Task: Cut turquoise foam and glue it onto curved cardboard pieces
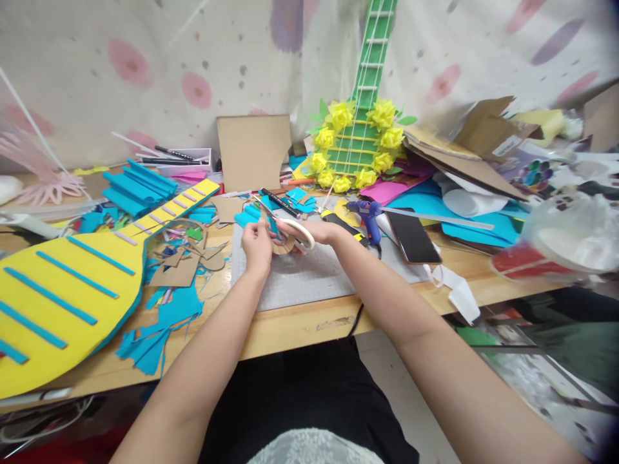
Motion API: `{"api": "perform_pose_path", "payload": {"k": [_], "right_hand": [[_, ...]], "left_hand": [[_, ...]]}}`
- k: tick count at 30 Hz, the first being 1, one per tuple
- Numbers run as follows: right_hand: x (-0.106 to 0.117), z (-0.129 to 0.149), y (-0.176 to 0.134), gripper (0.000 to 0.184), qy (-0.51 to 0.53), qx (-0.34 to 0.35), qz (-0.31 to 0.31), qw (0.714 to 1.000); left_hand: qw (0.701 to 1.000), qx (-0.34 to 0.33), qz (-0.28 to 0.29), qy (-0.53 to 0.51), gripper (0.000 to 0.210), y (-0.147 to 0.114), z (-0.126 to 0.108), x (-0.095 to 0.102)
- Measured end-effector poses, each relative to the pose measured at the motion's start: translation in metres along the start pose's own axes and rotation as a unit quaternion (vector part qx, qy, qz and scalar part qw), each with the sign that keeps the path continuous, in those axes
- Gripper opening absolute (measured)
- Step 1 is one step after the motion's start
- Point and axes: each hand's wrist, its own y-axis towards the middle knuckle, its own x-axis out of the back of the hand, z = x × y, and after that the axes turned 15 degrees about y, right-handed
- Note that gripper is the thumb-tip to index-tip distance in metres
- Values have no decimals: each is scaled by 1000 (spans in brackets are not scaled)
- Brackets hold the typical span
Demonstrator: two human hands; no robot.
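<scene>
My right hand [309,232] is closed around white-handled scissors [304,241], whose blades point up and left. Pinched in my left hand [257,242] is a piece of blue paper [247,215], close to the blades. Whether the blades touch the paper is too small to tell. A curved brown cardboard piece [282,247] shows just below my fingers, partly hidden. Both hands are above the grey cutting mat [309,283]. Behind them lies a black marker pen [280,203].
To the left rests a yellow guitar-shaped cutout [62,290], near blue paper scraps [178,309]. A green paper guitar [355,154] with yellow flowers stands at the back. On the right are a blue glue gun [370,219], a phone [413,237] and a plastic-covered bucket [536,251].
</scene>
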Motion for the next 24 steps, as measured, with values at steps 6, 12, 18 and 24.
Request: {"api": "perform_pose_path", "payload": {"k": [6, 12, 18, 24], "right_hand": [[1, 0, -2, 55, -22, 9, -13, 1000], [2, -2, -3, 58, -59, 26, -24, 998], [2, -3, -2, 62, -76, 40, -30, 996], [0, -3, -2, 59, -60, 41, -42, 996]], "left_hand": [[1000, 6, 4, -2, 26, 1, 0, 0], [1000, 10, 5, -5, 24, 1, 0, 0], [1000, 5, 1, -13, 24, 0, 0, 0], [1000, 4, -2, -15, 24, 1, 0, 0]]}}
